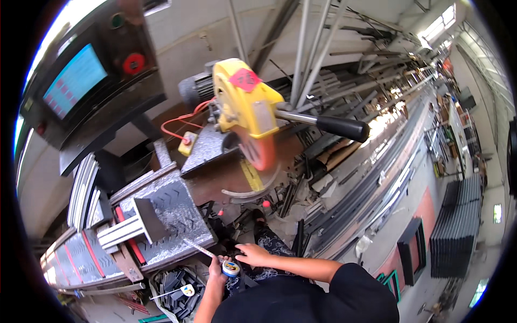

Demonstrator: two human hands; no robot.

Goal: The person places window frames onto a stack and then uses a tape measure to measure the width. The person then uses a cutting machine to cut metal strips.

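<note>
A tape measure (231, 268) with a white and blue round case is held in my left hand (216, 271), whose fingers are closed about it. Its pale blade (198, 247) runs out up and left to the edge of the scuffed metal machine bed (196, 223). My right hand (252, 255) is just right of the case, fingers apart and pointing left, with nothing visible in it. Farther up the bed stands a dark plate (151, 219) joined to a silvery profile (121, 232). Behind the bed is a yellow cut-off saw (246, 99) with a reddish blade (258, 152).
The saw's black-gripped lever (342, 128) juts right. A control panel (89, 75) with a lit screen overhangs the upper left. Below the bed sits a bag of dark offcuts (175, 301). Long metal profiles (371, 199) lie along the right, near stacked dark panels (458, 226).
</note>
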